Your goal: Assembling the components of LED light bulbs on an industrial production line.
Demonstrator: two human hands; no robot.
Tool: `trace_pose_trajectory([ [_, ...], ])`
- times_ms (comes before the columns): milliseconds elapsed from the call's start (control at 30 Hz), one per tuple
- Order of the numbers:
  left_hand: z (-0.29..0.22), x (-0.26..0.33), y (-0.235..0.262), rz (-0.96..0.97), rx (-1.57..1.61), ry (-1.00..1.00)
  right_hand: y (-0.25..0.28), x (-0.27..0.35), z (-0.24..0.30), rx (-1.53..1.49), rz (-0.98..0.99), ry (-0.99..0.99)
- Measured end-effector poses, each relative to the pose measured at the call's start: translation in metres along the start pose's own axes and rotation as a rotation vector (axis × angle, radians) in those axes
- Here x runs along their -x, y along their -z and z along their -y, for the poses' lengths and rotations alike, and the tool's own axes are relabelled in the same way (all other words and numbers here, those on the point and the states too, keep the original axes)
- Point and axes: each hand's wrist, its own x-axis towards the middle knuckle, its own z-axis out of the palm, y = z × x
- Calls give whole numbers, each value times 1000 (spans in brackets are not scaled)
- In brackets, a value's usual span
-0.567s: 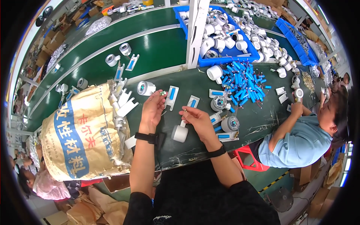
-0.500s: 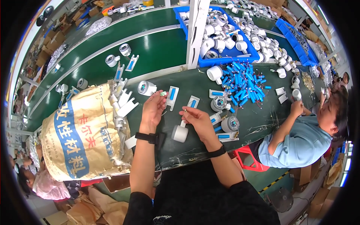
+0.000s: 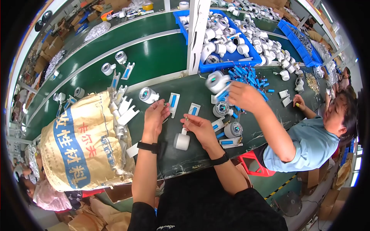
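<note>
Small part [image 3: 165, 104], greenish, too small to identify: at the tips of the left hand [image 3: 155, 116], fingers closed about it. Tiny piece [image 3: 187, 118], kind unclear: pinched between thumb and finger of the right hand [image 3: 199, 129], just across from the left fingertips. Step in hand, as judged: fine handling of two small pieces, held apart; the next move calls for a light, steady pinch and careful alignment. White housing [image 3: 181, 141], smooth, matt, apparently plastic, drum-shaped: lying below the right fingertips, its narrow stem toward them; contact cannot be told. Two pale brackets, flat and slotted, each with a glossy blue cylinder: one bracket [image 3: 174, 105] just right of the left fingertips, the other bracket [image 3: 194, 109] just beyond the right. Round white unit [image 3: 148, 95], dark glassy face: beyond the left fingers. Sack [image 3: 77, 142], creased tan paper: left of the left hand. Co-worker's hand [image 3: 244, 96], beyond and right of the right fingers, apparently gripping a blurred white unit [image 3: 217, 82]. Bench [image 3: 254, 129]: dark green, scuffed, beneath all fingers.
</note>
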Motion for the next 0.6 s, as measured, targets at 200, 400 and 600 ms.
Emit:
trace_pose_trajectory([
  [200, 9, -6, 14, 11, -61, 19, -3, -2, -7, 42, -11, 50],
  [400, 8, -8, 20, 29, -62, 40, -11, -3, -7, 63, 4, 17],
  [600, 9, -8, 19, 46, -28, 81, -9, 0, -8, 91, -16, 20],
])
